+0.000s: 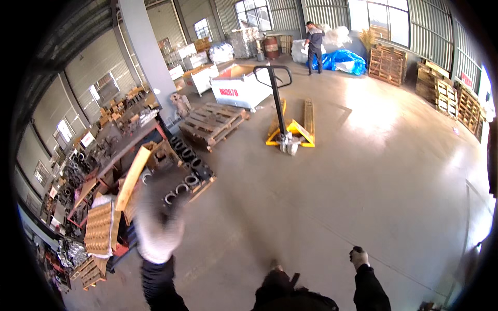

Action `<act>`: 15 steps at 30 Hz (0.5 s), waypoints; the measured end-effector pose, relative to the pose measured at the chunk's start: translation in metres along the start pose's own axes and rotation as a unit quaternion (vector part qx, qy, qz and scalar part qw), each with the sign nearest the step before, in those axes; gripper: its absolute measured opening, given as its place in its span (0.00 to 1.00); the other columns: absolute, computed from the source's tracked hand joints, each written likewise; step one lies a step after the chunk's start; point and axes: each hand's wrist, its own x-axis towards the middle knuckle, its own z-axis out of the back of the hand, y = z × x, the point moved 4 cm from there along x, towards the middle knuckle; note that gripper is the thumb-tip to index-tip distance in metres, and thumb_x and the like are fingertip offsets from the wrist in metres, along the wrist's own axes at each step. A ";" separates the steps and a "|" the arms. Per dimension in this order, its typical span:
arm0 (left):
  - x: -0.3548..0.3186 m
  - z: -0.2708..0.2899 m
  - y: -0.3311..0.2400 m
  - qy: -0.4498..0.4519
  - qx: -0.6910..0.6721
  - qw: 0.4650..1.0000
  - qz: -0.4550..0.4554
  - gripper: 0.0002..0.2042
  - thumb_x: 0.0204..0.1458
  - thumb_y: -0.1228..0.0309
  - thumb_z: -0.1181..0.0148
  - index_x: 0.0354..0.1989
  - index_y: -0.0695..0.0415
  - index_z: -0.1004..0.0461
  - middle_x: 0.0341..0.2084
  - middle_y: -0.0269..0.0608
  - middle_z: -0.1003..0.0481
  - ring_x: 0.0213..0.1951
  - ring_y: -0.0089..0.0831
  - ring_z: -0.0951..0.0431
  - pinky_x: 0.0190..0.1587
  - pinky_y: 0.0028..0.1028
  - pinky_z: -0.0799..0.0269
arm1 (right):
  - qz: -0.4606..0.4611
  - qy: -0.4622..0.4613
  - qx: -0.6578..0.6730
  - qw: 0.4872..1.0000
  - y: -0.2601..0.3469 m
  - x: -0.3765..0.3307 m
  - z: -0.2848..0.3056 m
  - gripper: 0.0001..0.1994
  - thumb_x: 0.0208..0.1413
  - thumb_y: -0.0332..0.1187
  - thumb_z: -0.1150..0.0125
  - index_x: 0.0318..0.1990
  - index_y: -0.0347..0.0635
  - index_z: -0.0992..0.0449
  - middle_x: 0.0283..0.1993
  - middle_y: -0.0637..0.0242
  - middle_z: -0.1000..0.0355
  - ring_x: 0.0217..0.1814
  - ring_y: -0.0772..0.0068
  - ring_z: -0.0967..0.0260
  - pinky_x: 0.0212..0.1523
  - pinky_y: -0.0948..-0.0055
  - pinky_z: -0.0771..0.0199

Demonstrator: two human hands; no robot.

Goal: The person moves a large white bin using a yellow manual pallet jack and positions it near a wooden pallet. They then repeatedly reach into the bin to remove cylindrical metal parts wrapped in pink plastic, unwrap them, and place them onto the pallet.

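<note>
My left hand [161,233], in a whitish glove with a dark front part, is raised at the lower left and smeared by motion, so its fingers cannot be made out. Behind it lie dark metal rings [181,188] on a low wooden pallet. Over open floor at the lower right, my right hand [358,257] wears a white glove with dark fingers. Its fingers are curled in, with no object showing in them. Ahead stands a yellow pallet jack [293,136] with a black loop handle, out of reach of both hands.
A wooden pallet [213,123] and a white bin [239,93] stand left of the jack. A grey column [148,52] rises beside cluttered racks and cardboard [99,228]. Far back, a person [315,45] stands by blue sheeting [348,61]. Stacked pallets [387,65] line the right wall.
</note>
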 end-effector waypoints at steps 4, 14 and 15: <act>-0.011 -0.162 0.144 -0.003 -0.712 0.646 0.276 0.41 0.63 0.36 0.55 0.74 0.57 0.46 0.70 0.50 0.41 0.69 0.47 0.39 0.72 0.50 0.47 | 0.043 0.059 0.013 0.997 0.097 0.066 -0.108 0.15 0.61 0.27 0.44 0.55 0.37 0.24 0.36 0.65 0.22 0.31 0.76 0.28 0.31 0.74 0.27; 0.109 -0.348 0.328 0.052 -0.492 0.806 0.326 0.20 0.66 0.61 0.44 0.59 0.63 0.28 0.53 0.46 0.22 0.51 0.35 0.21 0.58 0.34 0.27 | 0.026 0.078 -0.091 0.992 0.170 0.168 -0.253 0.21 0.57 0.29 0.39 0.58 0.32 0.26 0.45 0.58 0.21 0.48 0.68 0.25 0.52 0.71 0.26; 0.129 -0.359 0.322 0.073 -0.291 0.911 0.284 0.12 0.61 0.77 0.44 0.53 0.63 0.23 0.45 0.42 0.19 0.44 0.27 0.19 0.49 0.26 0.24 | 0.032 0.070 -0.093 0.993 0.176 0.184 -0.253 0.21 0.57 0.28 0.40 0.58 0.32 0.27 0.45 0.57 0.21 0.48 0.68 0.24 0.52 0.71 0.26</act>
